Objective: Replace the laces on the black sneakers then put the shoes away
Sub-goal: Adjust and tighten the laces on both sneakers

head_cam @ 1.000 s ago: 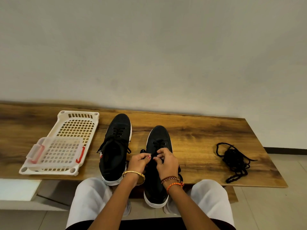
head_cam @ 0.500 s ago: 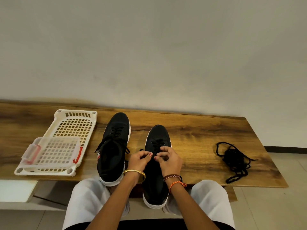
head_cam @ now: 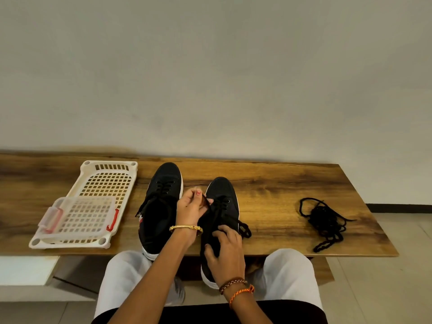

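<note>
Two black sneakers with white soles stand toe-away on the wooden table. The left sneaker is laced. On the right sneaker my left hand pinches a black lace and holds it up beside the eyelets. A loose end of that lace trails off the shoe's right side. My right hand grips the heel opening of the right sneaker, fingers curled over its collar. A separate pile of black laces lies on the table to the right.
A white plastic slotted rack with a smaller clear tray with red clips on it sits at the table's left. The sneakers' heels overhang the near table edge above my white-trousered knees. A plain wall stands behind.
My left hand has lifted up and away with the lace. My right hand has left the laces and dropped back to grip the right sneaker's heel collar.
</note>
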